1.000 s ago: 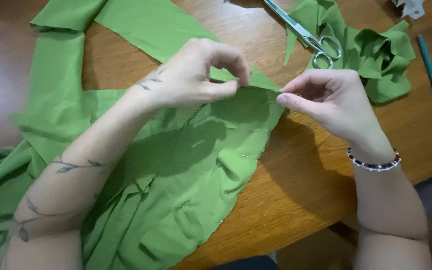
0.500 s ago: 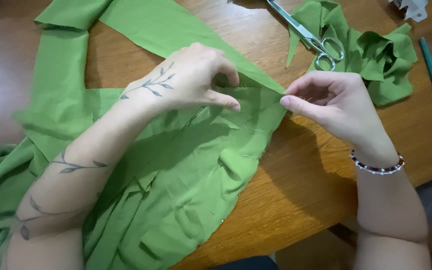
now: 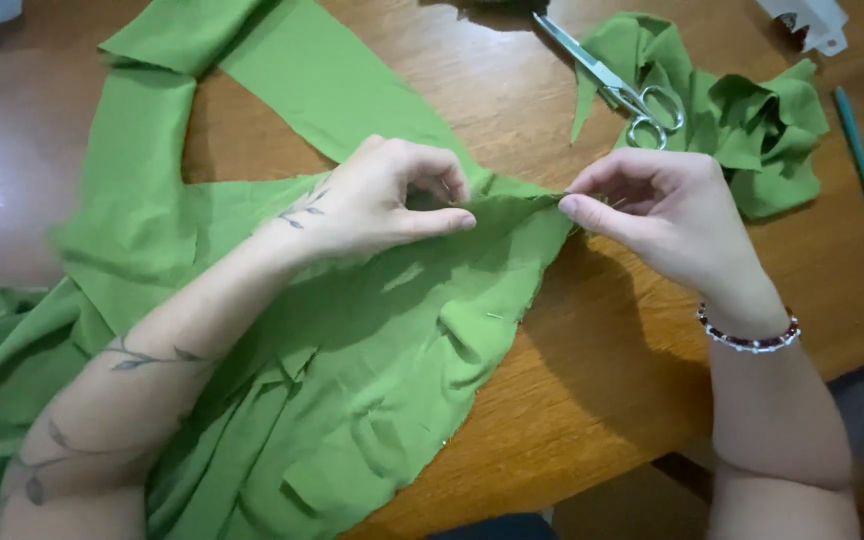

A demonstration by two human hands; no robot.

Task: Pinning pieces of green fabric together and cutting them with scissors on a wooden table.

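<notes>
Head view: green cloth, soft and creased with raw cut edges, lies spread over a brown wooden table. Left hand pinches a raised fold of the cloth between thumb and fingers. Right hand, a beaded bracelet at its wrist, pinches the same fold's pointed end just beside it. Metal scissors rest against a crumpled green scrap; a teal pencil lies near.
</notes>
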